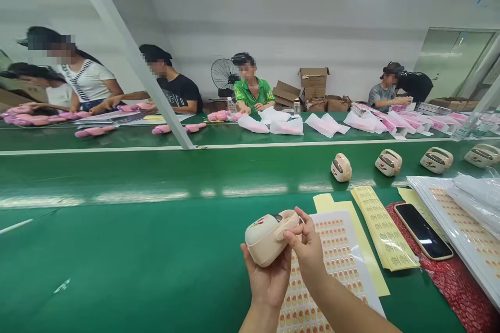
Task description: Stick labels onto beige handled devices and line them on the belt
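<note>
A cream-coloured device (263, 242) with a rounded body, a loop handle and a small red print on top is held up above the green table, tilted. My left hand (269, 278) cups it from below, fingers wrapped round its underside. My right hand (307, 247) pinches the device near the handle on its right side; what lies under those fingertips is too small to make out. Beneath my hands lies a white sheet of small orange and yellow stickers (344, 260), partly hidden by my right forearm.
Yellow label strips (385, 229), a black phone (424, 231) on red bubble wrap (464, 291) and more sticker sheets (464, 218) lie to the right. Several similar devices (388, 162) stand beyond. Across a metal-framed bench, several people handle pink items (253, 125) and packaging.
</note>
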Demonstrator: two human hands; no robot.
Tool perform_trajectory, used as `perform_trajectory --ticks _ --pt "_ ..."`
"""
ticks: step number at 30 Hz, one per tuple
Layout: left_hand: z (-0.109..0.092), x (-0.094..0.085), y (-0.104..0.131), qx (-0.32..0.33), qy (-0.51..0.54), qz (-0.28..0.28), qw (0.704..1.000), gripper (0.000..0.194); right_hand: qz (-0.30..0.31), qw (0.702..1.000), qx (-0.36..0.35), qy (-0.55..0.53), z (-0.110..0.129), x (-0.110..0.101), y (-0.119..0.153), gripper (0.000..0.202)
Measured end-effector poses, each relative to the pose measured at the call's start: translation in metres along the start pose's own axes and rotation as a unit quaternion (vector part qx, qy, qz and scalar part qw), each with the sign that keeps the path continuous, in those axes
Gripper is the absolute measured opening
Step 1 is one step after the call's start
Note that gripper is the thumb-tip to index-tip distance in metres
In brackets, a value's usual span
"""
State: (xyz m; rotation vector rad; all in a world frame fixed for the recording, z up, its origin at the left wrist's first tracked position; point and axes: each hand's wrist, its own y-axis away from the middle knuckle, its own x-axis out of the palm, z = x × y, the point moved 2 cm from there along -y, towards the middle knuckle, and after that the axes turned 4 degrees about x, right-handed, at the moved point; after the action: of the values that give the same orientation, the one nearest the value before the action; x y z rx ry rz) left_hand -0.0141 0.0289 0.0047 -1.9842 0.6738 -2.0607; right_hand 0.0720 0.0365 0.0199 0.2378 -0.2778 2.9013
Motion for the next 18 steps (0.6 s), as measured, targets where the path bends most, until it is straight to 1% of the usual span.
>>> perform_trajectory --ticks 4,10,14,16,18 --pt "0.009 0.002 0.000 -0.012 0.019 -0.005 1.000 0.051 -0.017 1.000 -0.015 0.015 0.002 -0.004 -0.002 0.018" --pt "0.011 0.005 -0.001 -0.002 -0.009 -0.025 1.000 0.045 -0.025 0.999 -0.019 0.011 0.005 -0.006 -0.001 0.016" --pt "0.014 0.007 -0.003 0.011 -0.002 -0.029 1.000 0.044 -0.020 0.999 -0.028 0.038 0.006 -0.005 0.000 0.016" --pt "0.016 0.007 -0.003 0.017 0.008 -0.041 0.999 0.044 -0.031 0.997 -0.040 0.051 0.004 -0.004 0.001 0.015" --pt "0.018 0.007 -0.003 0.024 0.016 -0.065 0.997 0.042 -0.040 0.996 -0.053 0.060 0.002 -0.004 0.001 0.014"
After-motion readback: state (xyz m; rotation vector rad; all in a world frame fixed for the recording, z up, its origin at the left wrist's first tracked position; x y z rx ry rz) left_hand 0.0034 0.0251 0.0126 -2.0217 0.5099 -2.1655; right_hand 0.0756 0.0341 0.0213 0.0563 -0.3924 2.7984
